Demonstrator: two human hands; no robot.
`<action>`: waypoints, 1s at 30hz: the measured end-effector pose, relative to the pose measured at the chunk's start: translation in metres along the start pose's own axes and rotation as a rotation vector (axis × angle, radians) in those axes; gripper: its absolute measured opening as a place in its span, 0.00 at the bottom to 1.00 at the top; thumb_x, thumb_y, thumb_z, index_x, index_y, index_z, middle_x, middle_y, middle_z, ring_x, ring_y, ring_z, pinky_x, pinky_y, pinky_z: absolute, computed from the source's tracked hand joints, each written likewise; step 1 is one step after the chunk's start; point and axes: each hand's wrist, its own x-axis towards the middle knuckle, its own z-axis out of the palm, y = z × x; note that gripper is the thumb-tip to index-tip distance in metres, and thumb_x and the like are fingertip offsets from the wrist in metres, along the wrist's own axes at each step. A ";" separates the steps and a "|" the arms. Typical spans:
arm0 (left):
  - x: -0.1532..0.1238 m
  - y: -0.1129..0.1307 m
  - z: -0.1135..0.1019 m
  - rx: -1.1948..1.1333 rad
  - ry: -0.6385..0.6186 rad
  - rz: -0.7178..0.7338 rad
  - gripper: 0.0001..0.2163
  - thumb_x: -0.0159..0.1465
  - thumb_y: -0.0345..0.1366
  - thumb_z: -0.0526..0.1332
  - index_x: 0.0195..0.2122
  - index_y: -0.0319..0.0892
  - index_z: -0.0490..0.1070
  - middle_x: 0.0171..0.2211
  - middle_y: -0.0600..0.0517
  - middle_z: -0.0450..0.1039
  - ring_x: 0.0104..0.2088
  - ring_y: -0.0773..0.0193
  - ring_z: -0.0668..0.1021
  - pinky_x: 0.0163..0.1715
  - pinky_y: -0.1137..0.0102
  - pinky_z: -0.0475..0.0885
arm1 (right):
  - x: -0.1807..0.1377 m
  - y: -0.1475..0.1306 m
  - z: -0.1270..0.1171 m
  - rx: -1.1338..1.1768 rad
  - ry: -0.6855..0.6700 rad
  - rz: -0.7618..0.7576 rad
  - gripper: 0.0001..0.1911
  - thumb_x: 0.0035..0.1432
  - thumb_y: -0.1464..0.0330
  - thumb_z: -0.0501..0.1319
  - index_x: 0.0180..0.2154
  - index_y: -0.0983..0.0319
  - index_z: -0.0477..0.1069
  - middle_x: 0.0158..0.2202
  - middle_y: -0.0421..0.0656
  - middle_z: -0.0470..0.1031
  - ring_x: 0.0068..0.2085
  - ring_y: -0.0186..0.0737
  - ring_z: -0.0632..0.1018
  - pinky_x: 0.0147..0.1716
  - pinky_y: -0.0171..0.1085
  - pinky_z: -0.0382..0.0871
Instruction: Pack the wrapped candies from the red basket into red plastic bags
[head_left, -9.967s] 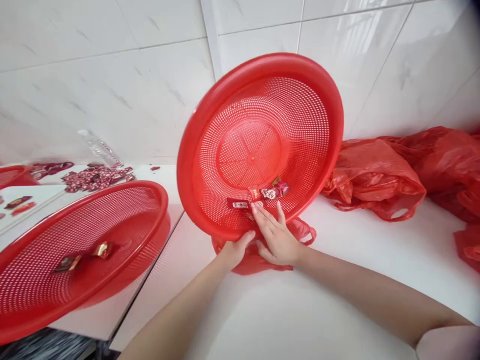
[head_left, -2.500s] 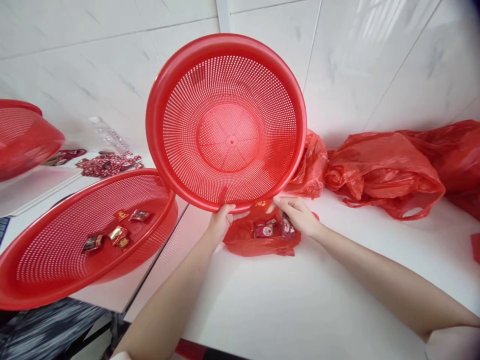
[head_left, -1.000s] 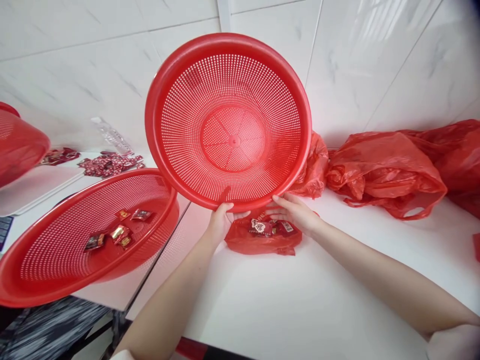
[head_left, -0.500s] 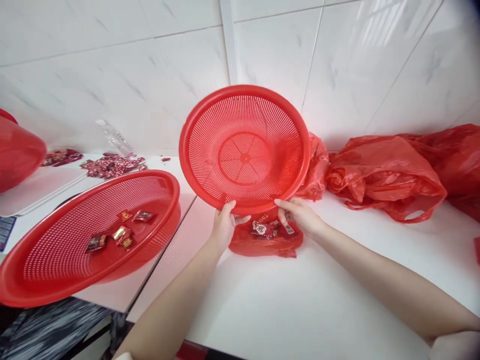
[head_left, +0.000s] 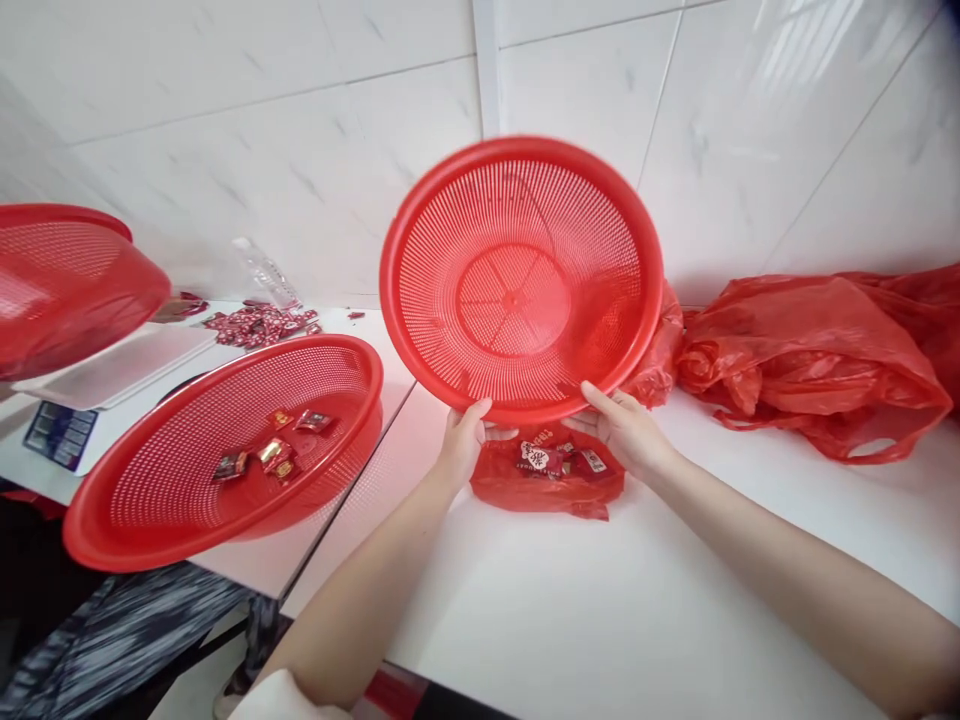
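Forearms (head_left: 772, 545) converging forward, the left hand (head_left: 463, 445) and right hand (head_left: 626, 430), each with its thumb over the lower rim, hold a red basket (head_left: 511, 300) in a two-sided grip, tilted with its mouth facing the forearms, at the far side of a red bag (head_left: 536, 496) of packets (head_left: 538, 458) on the bench (head_left: 555, 610).

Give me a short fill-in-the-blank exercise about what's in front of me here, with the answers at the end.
1. The left hand and right hand both hold the tilted basket by its ____.
2. The open bag below it is coloured ____.
3. In the picture, the other basket, with packets inside, is to the ____ of the tilted one.
4. Behind the pile of patterned pieces near the wall is a clear plastic ____.

Missing words: rim; red; left; bottle.
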 end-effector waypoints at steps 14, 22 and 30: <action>0.023 0.044 -0.043 -0.110 0.656 0.345 0.24 0.63 0.61 0.44 0.52 0.53 0.59 0.34 0.53 0.74 0.18 0.72 0.67 0.19 0.75 0.59 | -0.010 -0.060 -0.012 0.002 0.175 -0.292 0.12 0.57 0.58 0.64 0.40 0.56 0.71 0.46 0.41 0.78 0.43 0.41 0.80 0.41 0.40 0.78; -0.002 0.022 -0.003 -0.066 0.352 0.309 0.27 0.62 0.63 0.45 0.49 0.49 0.65 0.27 0.54 0.70 0.16 0.72 0.64 0.17 0.73 0.57 | -0.013 -0.072 -0.014 0.006 0.240 -0.363 0.10 0.57 0.59 0.64 0.38 0.56 0.73 0.42 0.39 0.79 0.39 0.36 0.81 0.37 0.34 0.78; -0.001 0.013 -0.004 -0.011 0.236 0.107 0.21 0.64 0.58 0.50 0.34 0.43 0.65 0.23 0.55 0.71 0.15 0.72 0.65 0.17 0.75 0.58 | -0.026 -0.071 -0.005 -0.118 0.068 -0.292 0.15 0.57 0.55 0.63 0.39 0.58 0.75 0.42 0.44 0.80 0.46 0.45 0.80 0.40 0.40 0.79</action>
